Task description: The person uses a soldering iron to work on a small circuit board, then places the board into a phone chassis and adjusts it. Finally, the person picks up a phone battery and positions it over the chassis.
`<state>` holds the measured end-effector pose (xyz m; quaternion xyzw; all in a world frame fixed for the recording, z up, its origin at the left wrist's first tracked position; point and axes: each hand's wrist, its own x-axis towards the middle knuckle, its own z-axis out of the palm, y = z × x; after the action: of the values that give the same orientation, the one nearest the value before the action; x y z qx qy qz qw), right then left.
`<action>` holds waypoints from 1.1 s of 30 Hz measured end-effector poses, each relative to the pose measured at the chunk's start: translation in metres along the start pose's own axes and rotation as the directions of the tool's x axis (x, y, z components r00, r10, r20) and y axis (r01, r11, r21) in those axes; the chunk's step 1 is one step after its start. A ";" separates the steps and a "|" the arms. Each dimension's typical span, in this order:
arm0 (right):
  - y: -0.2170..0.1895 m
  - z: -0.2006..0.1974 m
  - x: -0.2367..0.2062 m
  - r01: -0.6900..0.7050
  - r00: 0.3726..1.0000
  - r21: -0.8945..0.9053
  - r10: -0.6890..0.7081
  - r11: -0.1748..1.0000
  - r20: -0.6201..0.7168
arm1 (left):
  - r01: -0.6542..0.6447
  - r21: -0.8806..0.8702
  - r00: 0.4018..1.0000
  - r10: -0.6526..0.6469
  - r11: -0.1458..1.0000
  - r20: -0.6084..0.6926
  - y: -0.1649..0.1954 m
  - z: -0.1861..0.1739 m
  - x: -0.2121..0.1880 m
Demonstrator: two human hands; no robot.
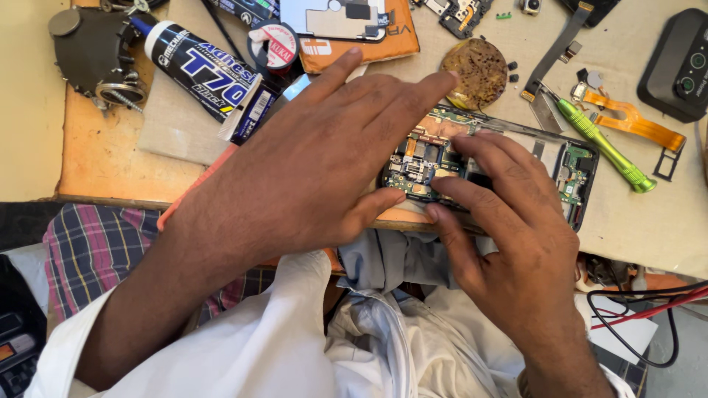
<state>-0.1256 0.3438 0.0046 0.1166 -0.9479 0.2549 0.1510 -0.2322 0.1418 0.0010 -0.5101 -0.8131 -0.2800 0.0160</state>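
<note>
— Two hands over one job, as I read my feed. Bench (103, 158) first: tan top, its near edge right at the lap, so the work sits close under the head camera.

— Where's the main piece?

— Opened phone (571, 173), back off, lying flat at that near edge. Circuit board (424, 158) exposed at its left end.

— Left hand?

— Left hand (310, 169) lies spread across the phone's left end, fingers long and nearly straight, thumb tip at the lower edge. It grips nothing; looks like a steadying press so the body doesn't slide.

— Right?

— Right hand (516, 243) comes in from below, fingers curled, tips down on the board area. Whether something small is pinched there, I cannot tell.

— Around it?

— Black adhesive tube (203, 70) upper left, well apart. Green-handled screwdriver (601, 144) just right of the phone, within reach. Orange flex cable (638, 121) beyond it. Smallest: brown round disc (478, 72) just above the fingertips.
</note>
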 end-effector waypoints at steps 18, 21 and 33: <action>0.012 0.002 -0.004 0.059 0.990 0.007 -0.058 0.998 -0.126 | 0.017 -0.101 0.999 -0.014 0.995 0.034 -0.003 -0.001 0.001; 0.015 0.004 -0.005 0.086 0.986 -0.015 -0.087 0.996 -0.140 | 0.006 -0.116 1.000 -0.003 0.993 0.027 -0.004 0.000 0.001; 0.020 0.012 -0.009 0.108 0.976 -0.018 -0.109 0.994 -0.186 | 0.021 -0.143 0.999 -0.017 0.990 0.030 -0.002 -0.003 0.001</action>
<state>-0.1259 0.3555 -0.0174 0.1431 -0.9228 0.2523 0.2536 -0.2354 0.1409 0.0025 -0.5062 -0.7958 -0.3305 -0.0348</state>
